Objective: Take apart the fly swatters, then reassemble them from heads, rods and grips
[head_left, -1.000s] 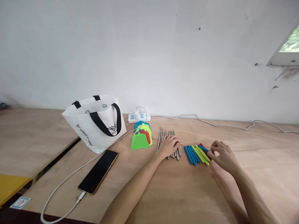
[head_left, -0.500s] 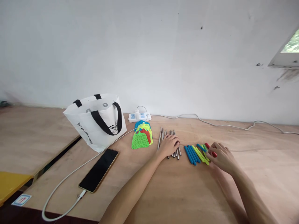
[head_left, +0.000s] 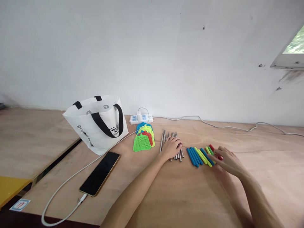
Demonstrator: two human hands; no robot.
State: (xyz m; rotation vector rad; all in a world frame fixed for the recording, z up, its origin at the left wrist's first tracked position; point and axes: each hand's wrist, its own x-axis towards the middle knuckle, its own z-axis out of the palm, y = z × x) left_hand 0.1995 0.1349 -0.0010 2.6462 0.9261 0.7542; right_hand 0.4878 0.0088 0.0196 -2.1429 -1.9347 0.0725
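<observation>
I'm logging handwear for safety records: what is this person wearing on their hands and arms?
The left hand and right hand are ungloved. No sleeve, watch or bracelet shows on either visible forearm. Fingers are partly hidden, so rings can't be ruled out.

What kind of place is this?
Maybe a simple workroom, though I can't be sure: there's a plain wooden table, a power strip, and metal tubes laid out beside coloured plastic sticks.

your left hand (head_left: 171, 148) rests over the metal rods (head_left: 164, 136), your right hand (head_left: 227, 160) at the right end of the coloured sticks (head_left: 202, 156); to the left, mesh pieces (head_left: 142, 143) overlap on the worktop (head_left: 175, 193) near a white bag (head_left: 83, 125).
</observation>
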